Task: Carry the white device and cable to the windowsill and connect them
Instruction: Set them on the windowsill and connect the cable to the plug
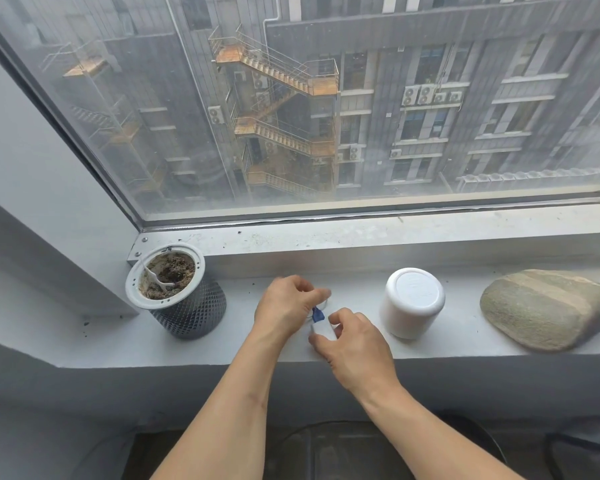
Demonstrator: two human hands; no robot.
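Observation:
A white cylindrical device (413, 303) stands upright on the grey windowsill (243, 344), right of centre, with no hand touching it. Just left of it, both hands meet over the sill. My left hand (284, 308) pinches a thin white cable (326, 302), mostly hidden under the fingers. My right hand (355, 348) grips a small white plug (321, 330) bound with a blue tie (317, 315). The plug end sits between the two hands, about a hand's width from the device.
A dark textured pot (184, 306) with a white rim, soil and a white plastic fork stands at the sill's left end. A large grey-brown stone (548, 308) lies at the right. The window glass and its metal frame (361, 237) run behind. A dark round object sits below the sill.

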